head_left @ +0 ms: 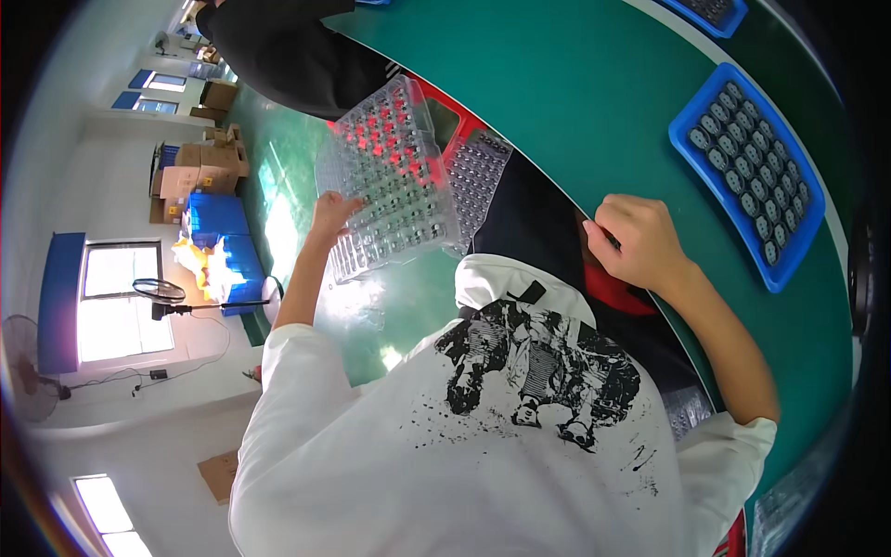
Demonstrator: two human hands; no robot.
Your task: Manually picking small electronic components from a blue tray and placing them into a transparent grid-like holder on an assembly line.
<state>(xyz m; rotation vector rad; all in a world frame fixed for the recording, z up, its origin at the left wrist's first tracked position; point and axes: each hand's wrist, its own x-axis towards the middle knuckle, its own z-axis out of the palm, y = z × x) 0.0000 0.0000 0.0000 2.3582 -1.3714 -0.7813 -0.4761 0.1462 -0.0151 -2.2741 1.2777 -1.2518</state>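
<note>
My left hand (336, 215) grips the edge of a clear plastic tray (394, 200), its thumb over the rim. Rows of small dark parts show in the tray's pockets, and it is held tilted above the floor beside the workbench. My right hand (636, 239) is curled into a loose fist at the bench edge, with nothing visible in it. Beyond it on the green bench top (557, 84) lies a blue tray (817, 200) with rows of small pale parts. Another clear tray of parts (475, 181) sits low beside my lap.
A red plastic stool (455, 111) stands under the bench edge. A person in dark clothing (288, 56) is at the far left. Another blue tray (733, 20) is at the far right. Cardboard boxes (209, 172) and a standing fan (160, 291) are along the left wall.
</note>
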